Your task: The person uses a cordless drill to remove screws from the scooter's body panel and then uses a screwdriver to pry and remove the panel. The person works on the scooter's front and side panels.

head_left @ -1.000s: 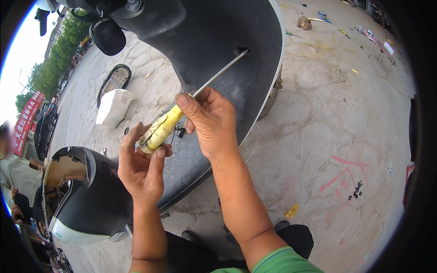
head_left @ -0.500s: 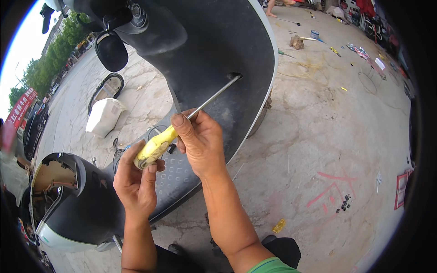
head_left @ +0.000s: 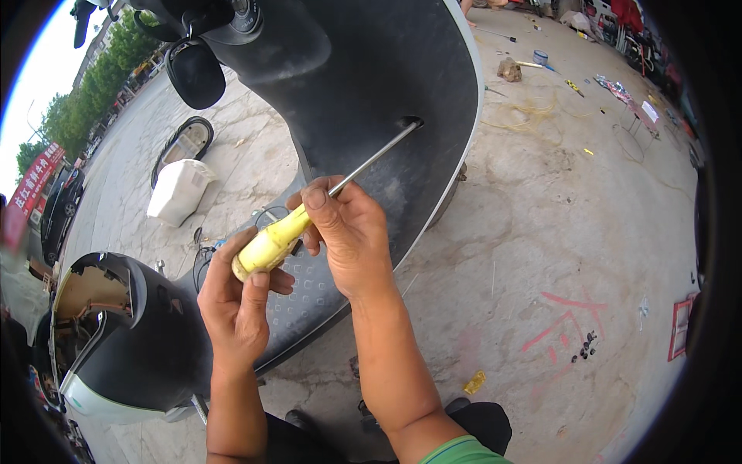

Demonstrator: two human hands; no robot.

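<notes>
Both hands (head_left: 309, 263) gripping yellow-handled screwdriver (head_left: 274, 241), tip inside scooter panel hole (head_left: 412, 122)

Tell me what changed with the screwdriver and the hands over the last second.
The screwdriver's metal tip has gone into the recess in the scooter's black front panel; a second ago it lay short of it. Both hands followed. Unchanged: the right hand grips the front of the yellow handle, the left hand cups its butt end.
</notes>
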